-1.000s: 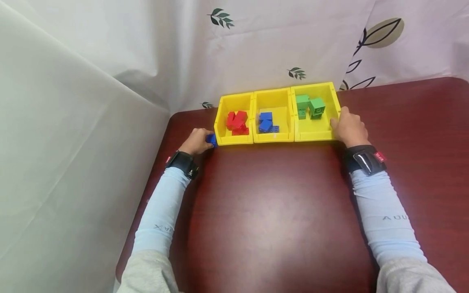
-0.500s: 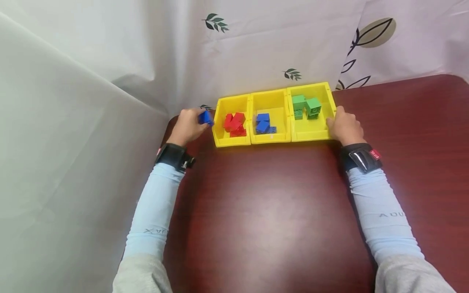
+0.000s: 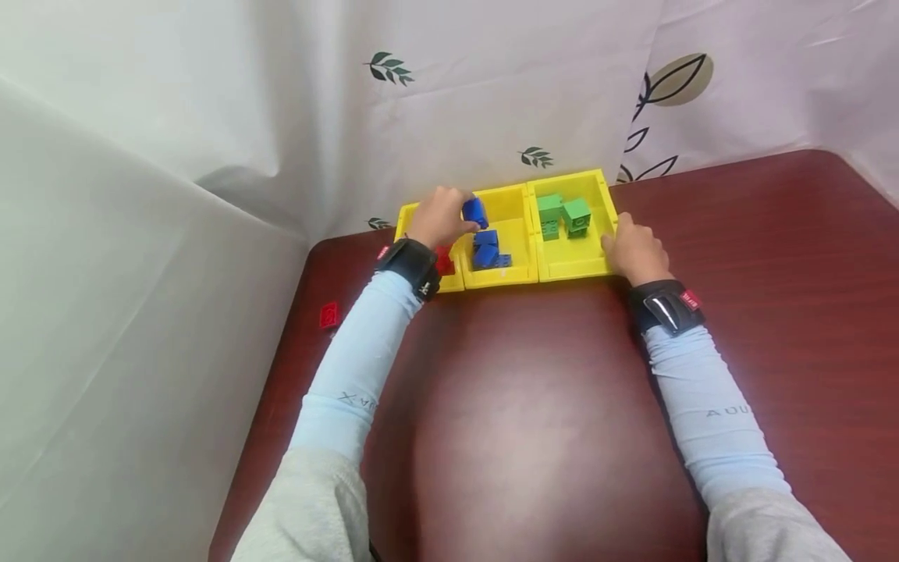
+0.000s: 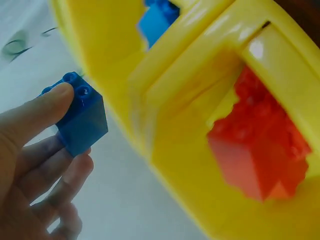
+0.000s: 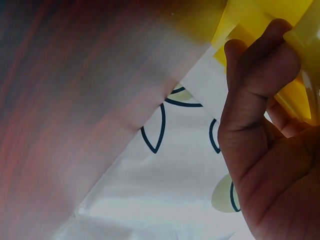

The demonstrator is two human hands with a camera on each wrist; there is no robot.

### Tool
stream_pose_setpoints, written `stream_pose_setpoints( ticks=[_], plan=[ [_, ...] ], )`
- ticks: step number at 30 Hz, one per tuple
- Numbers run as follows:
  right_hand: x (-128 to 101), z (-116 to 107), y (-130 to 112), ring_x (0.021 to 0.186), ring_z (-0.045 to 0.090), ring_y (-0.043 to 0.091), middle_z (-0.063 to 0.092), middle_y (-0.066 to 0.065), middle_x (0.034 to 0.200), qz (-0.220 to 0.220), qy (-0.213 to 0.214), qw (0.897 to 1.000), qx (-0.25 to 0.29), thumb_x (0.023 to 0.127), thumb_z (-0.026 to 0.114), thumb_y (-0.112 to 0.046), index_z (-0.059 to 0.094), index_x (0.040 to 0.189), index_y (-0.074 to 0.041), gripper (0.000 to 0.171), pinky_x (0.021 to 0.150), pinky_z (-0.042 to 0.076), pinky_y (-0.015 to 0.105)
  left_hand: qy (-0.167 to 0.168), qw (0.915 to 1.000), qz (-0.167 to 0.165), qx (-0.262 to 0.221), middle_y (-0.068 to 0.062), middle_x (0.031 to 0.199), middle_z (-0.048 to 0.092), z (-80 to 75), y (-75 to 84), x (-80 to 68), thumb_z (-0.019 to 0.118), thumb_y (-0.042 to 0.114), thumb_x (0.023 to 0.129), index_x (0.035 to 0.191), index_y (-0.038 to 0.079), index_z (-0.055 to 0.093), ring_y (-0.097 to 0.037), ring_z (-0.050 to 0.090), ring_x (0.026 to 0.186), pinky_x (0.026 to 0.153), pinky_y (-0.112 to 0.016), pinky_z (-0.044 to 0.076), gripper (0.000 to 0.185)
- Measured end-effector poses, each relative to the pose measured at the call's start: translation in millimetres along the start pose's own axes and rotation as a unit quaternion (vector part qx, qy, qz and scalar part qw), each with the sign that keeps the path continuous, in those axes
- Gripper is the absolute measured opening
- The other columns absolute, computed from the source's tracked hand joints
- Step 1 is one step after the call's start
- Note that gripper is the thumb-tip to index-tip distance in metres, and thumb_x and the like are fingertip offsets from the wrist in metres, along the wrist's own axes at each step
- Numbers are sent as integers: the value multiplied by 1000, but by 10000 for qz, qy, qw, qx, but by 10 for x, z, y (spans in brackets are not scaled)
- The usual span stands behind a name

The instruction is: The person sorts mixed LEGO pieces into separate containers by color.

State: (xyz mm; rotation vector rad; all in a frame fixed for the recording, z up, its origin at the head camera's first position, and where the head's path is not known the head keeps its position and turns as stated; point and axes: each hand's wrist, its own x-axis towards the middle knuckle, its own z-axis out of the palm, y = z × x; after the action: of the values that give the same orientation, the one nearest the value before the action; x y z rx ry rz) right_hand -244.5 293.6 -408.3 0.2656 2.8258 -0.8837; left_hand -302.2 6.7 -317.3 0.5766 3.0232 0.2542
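Observation:
My left hand [image 3: 441, 217] pinches a blue toy building brick [image 3: 474, 211] between thumb and fingers, above the middle yellow bin [image 3: 520, 275]. In the left wrist view, this brick [image 4: 85, 122] has its studs under the thumb and stands apart from the bin walls. Several blue bricks [image 3: 486, 254] lie in the middle bin. Beneath my left hand is the left yellow bin [image 3: 406, 218], with red bricks [image 4: 260, 150] partly hidden in the head view. My right hand [image 3: 637, 251] grips the right wall of the right yellow bin [image 3: 572, 270], which contains green bricks [image 3: 577, 215].
A single red brick [image 3: 328, 314] lies on the dark red table [image 3: 520, 406], left of my left forearm. The three bins stand side by side against a white leaf-print curtain [image 3: 470, 101]. Another curtain [image 3: 126, 312] hangs along the table's left edge.
My left hand has lifted the blue brick off the table beside the left bin and carried it right, over the middle bin. A red brick on the table has come into view. My right hand keeps its grip.

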Motion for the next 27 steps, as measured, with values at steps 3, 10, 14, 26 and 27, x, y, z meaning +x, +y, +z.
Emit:
stream_pose_setpoints(
  ticks=[3, 10, 14, 26, 27],
  plan=[
    [-10, 43, -33, 97, 49, 48, 45, 33, 114, -8, -10, 10000, -1, 103, 37, -30, 25, 141, 4, 52, 79, 43, 57, -33, 9986, 131, 520, -5, 123, 68, 179, 9, 65, 74, 33, 86, 133, 14, 61, -23, 61, 109, 106, -36, 45, 53],
    [6, 58, -24, 95, 50, 46, 46, 30, 112, 32, 46, 10000, 59, 103, 38, -30, 27, 140, 2, 50, 78, 44, 54, -101, 9897, 214, 1414, -5, 116, 71, 436, 35, 146, 75, 37, 84, 127, 14, 67, -26, 52, 104, 99, -37, 40, 49],
    [15, 31, 4, 96, 50, 47, 47, 31, 114, 19, 181, 9998, 54, 103, 38, -30, 28, 139, 2, 50, 78, 44, 56, -30, 9903, 198, 1379, -4, 117, 71, 449, 56, 172, 75, 37, 84, 129, 17, 66, -25, 49, 102, 95, -36, 38, 50],
    [24, 42, 18, 97, 50, 48, 47, 32, 115, -30, 132, 9999, 77, 103, 37, -31, 28, 140, 2, 50, 79, 43, 57, 17, 9858, 147, 1674, -4, 113, 71, 481, 74, 143, 73, 37, 86, 128, 18, 66, -26, 49, 100, 91, -36, 38, 47],
    [23, 44, 23, 97, 50, 48, 47, 32, 115, -38, 134, 9999, 79, 103, 36, -31, 28, 140, 2, 50, 78, 43, 57, 35, 9852, 158, 1706, -4, 112, 71, 488, 77, 144, 73, 37, 86, 128, 17, 67, -26, 49, 100, 91, -36, 39, 46]
  ],
)
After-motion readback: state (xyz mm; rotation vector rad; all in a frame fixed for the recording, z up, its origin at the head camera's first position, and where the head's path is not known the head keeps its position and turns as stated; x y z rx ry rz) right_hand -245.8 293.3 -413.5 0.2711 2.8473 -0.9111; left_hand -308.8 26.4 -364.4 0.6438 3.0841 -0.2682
